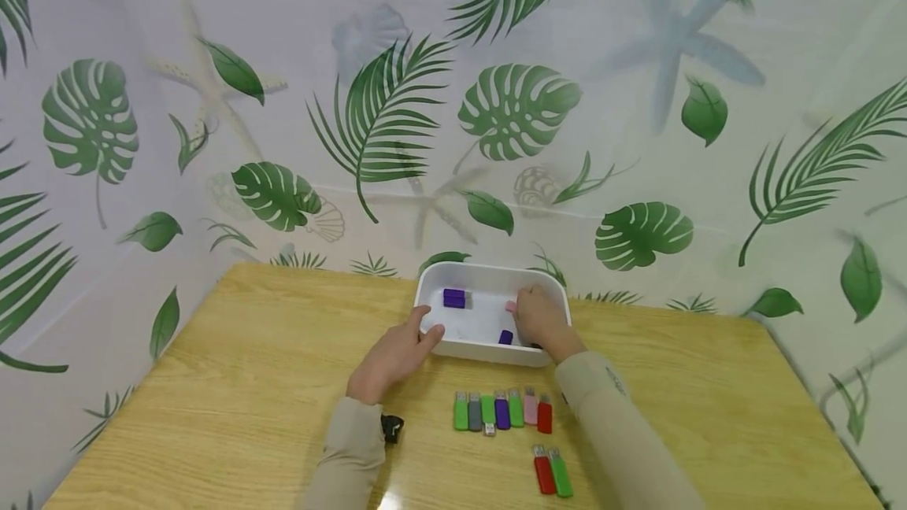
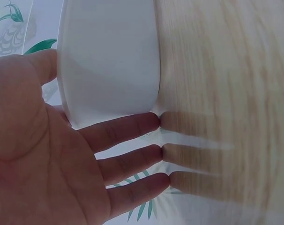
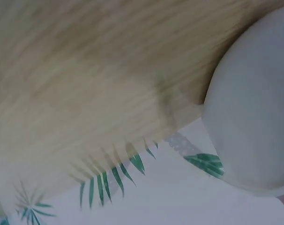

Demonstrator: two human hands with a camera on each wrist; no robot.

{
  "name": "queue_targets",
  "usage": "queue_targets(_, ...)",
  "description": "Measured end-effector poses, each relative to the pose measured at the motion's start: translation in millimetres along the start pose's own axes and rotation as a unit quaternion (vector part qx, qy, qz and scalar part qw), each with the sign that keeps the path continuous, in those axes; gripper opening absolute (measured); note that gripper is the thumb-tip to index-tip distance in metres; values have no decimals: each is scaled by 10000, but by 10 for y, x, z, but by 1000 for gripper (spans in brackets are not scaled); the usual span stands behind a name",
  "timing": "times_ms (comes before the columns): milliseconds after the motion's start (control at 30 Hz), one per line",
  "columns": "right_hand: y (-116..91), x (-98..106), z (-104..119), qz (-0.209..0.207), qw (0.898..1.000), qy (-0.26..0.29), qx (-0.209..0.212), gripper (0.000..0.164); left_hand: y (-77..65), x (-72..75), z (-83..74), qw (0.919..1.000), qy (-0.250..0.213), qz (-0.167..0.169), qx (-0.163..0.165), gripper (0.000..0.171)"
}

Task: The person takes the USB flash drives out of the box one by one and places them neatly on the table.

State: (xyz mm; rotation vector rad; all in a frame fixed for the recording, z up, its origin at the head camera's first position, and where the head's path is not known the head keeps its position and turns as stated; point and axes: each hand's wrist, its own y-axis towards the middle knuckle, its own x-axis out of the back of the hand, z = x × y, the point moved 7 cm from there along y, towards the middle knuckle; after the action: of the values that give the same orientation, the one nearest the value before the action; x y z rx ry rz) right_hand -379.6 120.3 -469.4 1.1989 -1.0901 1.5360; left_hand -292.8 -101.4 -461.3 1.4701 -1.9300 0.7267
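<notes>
Pink piece (image 1: 510, 306) is inside the white bin (image 1: 489, 352), right half, a small end poking out at the fingertips of the right hand (image 1: 540, 319). Most of it is covered, so I can't tell if it's a whole stick or a cap.

Right hand: reaches in over the near wall, knuckles up, fingers curled and pinching the pink piece. My right wrist view gets mainly the bin's outer wall, so exact finger placement is hidden.

Left hand (image 1: 393, 349): at the bin's left end, palm to the wall, fingers spread wide and straight. Left wrist view has three fingertips down at the tabletop outside the bin; thumb reaches over the rim.

Also in the bin: two purple pieces (image 1: 454, 298) side by side toward the far left, one purple piece (image 1: 505, 337) by the near wall.

Nearer me, row of seven USB sticks (image 1: 502, 412), left to right green, grey, green, purple, green, pink, red. Metal plugs point away, except the third, plug toward me. Below the row's right end, red stick (image 1: 544, 474) and green stick (image 1: 560, 474) lie next to each other, slightly tilted.

Black object (image 1: 392, 428) beside the left sleeve (image 1: 350, 435). Wood-grain table (image 1: 248, 384), leaf-print backdrop (image 1: 283, 109) behind.
</notes>
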Motion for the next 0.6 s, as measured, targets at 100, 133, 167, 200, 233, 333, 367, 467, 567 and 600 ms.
queue_targets(100, 23, 15, 6, 220, 9997, -116, -3, 35, -4, -1, -14, 10000, 56, -2, -39, 63)
queue_targets(133, 30, 25, 10, 300, 9995, -135, -9, 33, -6, -3, -19, 10000, 70, -3, -55, 63)
queue_targets(167, 37, 35, 16, 377, 9992, -149, -22, 31, -7, -3, -24, 9999, 86, -7, -72, 64)
queue_targets(200, 43, 43, 22, 459, 9988, -144, -40, 28, -9, -1, -30, 9999, 92, -18, -86, 64)
queue_targets(233, 47, 51, 32, 530, 9985, -133, -60, 26, -9, 1, -31, 9999, 86, -31, -102, 64)
queue_targets(333, 44, 65, 62, 696, 9974, -192, -56, 22, -10, 7, -38, 9999, 94, -53, -122, 64)
queue_targets(367, 39, 64, 69, 741, 9970, -225, -59, 22, -9, 9, -38, 9999, 103, -58, -127, 64)
queue_targets(467, 27, 54, 71, 827, 9960, -335, -87, 21, -7, 12, -41, 9998, 127, -64, -149, 63)
queue_targets(567, 20, 43, 66, 877, 9954, -363, -112, 21, -7, 15, -38, 9997, 147, -61, -182, 62)
queue_targets(600, 19, 43, 67, 889, 9953, -358, -107, 21, -8, 16, -37, 9997, 149, -60, -180, 61)
